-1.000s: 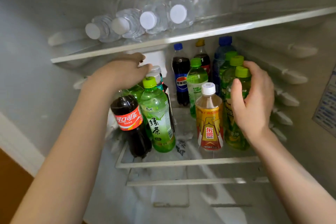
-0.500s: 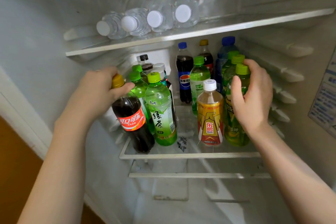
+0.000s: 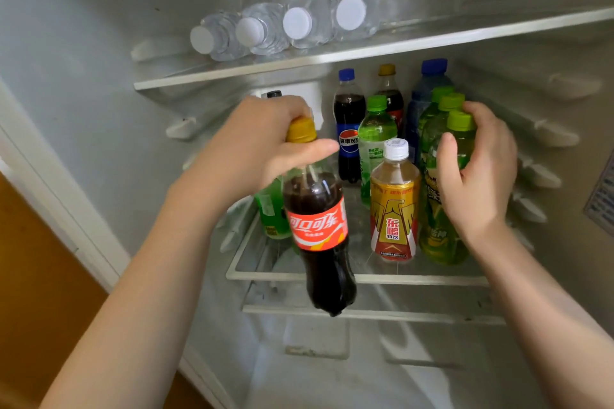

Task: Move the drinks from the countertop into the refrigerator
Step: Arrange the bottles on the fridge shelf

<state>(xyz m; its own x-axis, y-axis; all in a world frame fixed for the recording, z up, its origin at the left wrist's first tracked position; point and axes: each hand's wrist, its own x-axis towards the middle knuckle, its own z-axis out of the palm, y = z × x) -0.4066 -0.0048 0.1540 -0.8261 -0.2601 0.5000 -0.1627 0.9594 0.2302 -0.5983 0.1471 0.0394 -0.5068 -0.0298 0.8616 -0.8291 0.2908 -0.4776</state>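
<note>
Left hand (image 3: 262,146) grips Coca-Cola bottle (image 3: 315,226) by neck, clear of shelf (image 3: 415,279). Right hand (image 3: 478,176) curls round green tea bottle (image 3: 438,239). Step, judged: shelving; next needs gap.

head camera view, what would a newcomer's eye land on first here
The cola bottle with the red label and yellow cap stands out first: the left hand grips it by the neck, and it hangs tilted in front of the middle shelf. At right, the right hand curls round a green-capped tea bottle on that crowded shelf. Above, four water bottles lie on the top shelf, white caps facing out.
</note>
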